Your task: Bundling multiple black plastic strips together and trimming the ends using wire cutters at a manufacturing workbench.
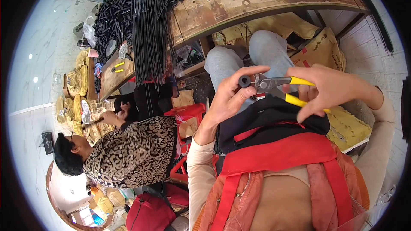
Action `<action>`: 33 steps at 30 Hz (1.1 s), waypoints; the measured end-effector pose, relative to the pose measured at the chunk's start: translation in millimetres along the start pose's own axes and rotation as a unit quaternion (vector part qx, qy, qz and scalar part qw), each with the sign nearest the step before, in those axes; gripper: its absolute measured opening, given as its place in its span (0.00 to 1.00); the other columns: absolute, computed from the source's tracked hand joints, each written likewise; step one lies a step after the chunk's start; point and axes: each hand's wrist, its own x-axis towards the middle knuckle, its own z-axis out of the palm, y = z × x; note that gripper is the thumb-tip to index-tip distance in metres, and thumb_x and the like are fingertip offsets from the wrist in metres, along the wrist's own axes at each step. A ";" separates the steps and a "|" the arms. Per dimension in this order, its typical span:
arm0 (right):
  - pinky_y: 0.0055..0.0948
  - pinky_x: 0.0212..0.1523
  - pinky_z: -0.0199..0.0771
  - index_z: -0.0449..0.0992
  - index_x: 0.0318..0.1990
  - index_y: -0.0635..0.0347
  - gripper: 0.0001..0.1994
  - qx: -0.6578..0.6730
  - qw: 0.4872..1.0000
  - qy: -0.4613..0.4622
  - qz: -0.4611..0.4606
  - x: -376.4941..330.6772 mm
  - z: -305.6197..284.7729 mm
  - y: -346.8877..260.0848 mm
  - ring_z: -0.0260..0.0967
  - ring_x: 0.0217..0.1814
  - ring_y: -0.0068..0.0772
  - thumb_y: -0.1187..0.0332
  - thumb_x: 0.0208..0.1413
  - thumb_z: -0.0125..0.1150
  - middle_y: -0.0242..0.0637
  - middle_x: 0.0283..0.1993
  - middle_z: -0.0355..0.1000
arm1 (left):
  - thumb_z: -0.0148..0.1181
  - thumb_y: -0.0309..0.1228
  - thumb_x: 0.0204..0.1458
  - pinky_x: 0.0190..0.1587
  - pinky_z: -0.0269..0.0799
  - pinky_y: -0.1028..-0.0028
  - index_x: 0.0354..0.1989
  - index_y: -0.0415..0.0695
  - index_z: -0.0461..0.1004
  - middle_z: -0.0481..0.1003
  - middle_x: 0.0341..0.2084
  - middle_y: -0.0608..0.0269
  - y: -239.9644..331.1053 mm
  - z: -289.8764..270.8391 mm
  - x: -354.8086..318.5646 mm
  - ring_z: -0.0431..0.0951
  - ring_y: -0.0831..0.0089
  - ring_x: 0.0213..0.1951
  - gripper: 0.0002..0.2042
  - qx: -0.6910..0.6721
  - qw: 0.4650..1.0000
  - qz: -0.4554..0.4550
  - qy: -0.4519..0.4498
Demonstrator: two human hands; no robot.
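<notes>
On the far left, well apart from our own hands, we see another person in a leopard-print top [128, 149] sitting beside stacks of yellow sacks [72, 98]. Just above that person a long bundle of thin black rods [150, 30] hangs over the edge of a worn wooden desk [257, 0], and a heap of short black tube pieces [112, 15] lies to the left of the rods. A spare pair of yellow-handled pliers [116, 67] rests on a lower board beside that heap.

Moving toward the middle, our left hand [229, 100] is raised over our lap, its thumb and fingertips pinched together on a short black tube [244, 81]. The tube's open round end faces us, and it sits just beside the metal head of the cutters.

To the right, our right hand [332, 90] is wrapped around the yellow handles of the cutting pliers [278, 86], fingers closed on them. The grey jaws point left and reach the tube; we cannot tell whether they actually bite it.

Below both hands we see our grey trouser knees [263, 49], a black cloth on the lap [274, 119] and a red apron strap [278, 152]. Flattened yellowish sacks [321, 49] lie under the desk behind our knees.
</notes>
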 end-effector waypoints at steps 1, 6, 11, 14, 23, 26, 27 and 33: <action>0.35 0.29 0.69 0.65 0.44 0.63 0.16 0.183 0.966 -0.130 0.125 -3.2 -2.9 -7.2 0.69 0.23 0.36 0.72 0.50 0.63 0.37 0.18 0.65 | 0.53 0.36 0.61 0.42 0.68 0.79 0.56 0.39 0.67 0.72 0.33 0.67 0.7 0.7 2.0 0.68 0.80 0.34 0.19 0.017 0.999 0.011 -0.027; 0.32 0.31 0.69 0.66 0.40 0.62 0.14 -0.114 0.985 0.124 0.025 -12.4 27.4 3.5 0.69 0.23 0.33 0.71 0.49 0.64 0.37 0.20 0.66 | 0.53 0.38 0.61 0.43 0.67 0.79 0.57 0.39 0.67 0.74 0.38 0.65 13.8 15.8 -5.0 0.70 0.80 0.39 0.20 -0.037 0.998 -0.036 0.020; 0.30 0.24 0.71 0.65 0.39 0.64 0.13 -0.152 0.959 0.208 -0.121 -16.5 20.7 1.6 0.71 0.19 0.33 0.70 0.52 0.62 0.38 0.20 0.67 | 0.54 0.50 0.57 0.35 0.65 0.82 0.57 0.37 0.67 0.70 0.33 0.68 13.9 19.3 -2.2 0.67 0.83 0.32 0.29 -0.003 0.999 -0.012 0.035; 0.24 0.17 0.68 0.64 0.39 0.65 0.13 0.260 0.958 -0.111 0.038 -19.9 28.4 21.8 0.70 0.14 0.29 0.70 0.53 0.61 0.35 0.18 0.68 | 0.55 0.52 0.56 0.36 0.66 0.82 0.56 0.36 0.68 0.71 0.35 0.67 21.1 21.9 -8.3 0.69 0.83 0.33 0.30 -0.007 1.000 -0.009 -0.006; 0.34 0.30 0.66 0.70 0.42 0.64 0.14 -0.228 0.940 0.208 -0.144 -33.3 38.3 31.6 0.69 0.29 0.44 0.65 0.52 0.61 0.43 0.25 0.69 | 0.53 0.40 0.61 0.41 0.68 0.79 0.54 0.39 0.69 0.72 0.38 0.64 34.2 51.4 -19.5 0.70 0.80 0.37 0.20 0.023 0.999 0.026 0.018; 0.31 0.30 0.67 0.73 0.36 0.65 0.10 -0.090 0.982 0.123 -0.115 -27.8 60.6 44.5 0.69 0.26 0.39 0.65 0.55 0.59 0.42 0.25 0.70 | 0.53 0.40 0.60 0.40 0.67 0.79 0.54 0.39 0.69 0.71 0.37 0.64 35.2 55.2 -21.7 0.69 0.80 0.36 0.20 0.002 1.000 0.014 0.016; 0.33 0.29 0.67 0.73 0.37 0.65 0.12 -0.046 0.986 0.133 -0.088 -28.8 66.3 44.6 0.70 0.26 0.39 0.62 0.56 0.58 0.42 0.25 0.71 | 0.53 0.40 0.60 0.40 0.67 0.79 0.54 0.39 0.69 0.71 0.37 0.64 34.4 57.1 -22.4 0.69 0.80 0.36 0.20 0.002 1.000 0.014 0.017; 0.32 0.33 0.70 0.72 0.37 0.66 0.13 -0.029 0.993 0.105 -0.048 -35.0 45.3 20.1 0.73 0.28 0.35 0.62 0.60 0.52 0.39 0.26 0.73 | 0.54 0.39 0.60 0.35 0.65 0.79 0.48 0.39 0.69 0.70 0.32 0.66 26.7 52.2 -20.7 0.67 0.80 0.33 0.17 -0.007 0.999 0.026 0.040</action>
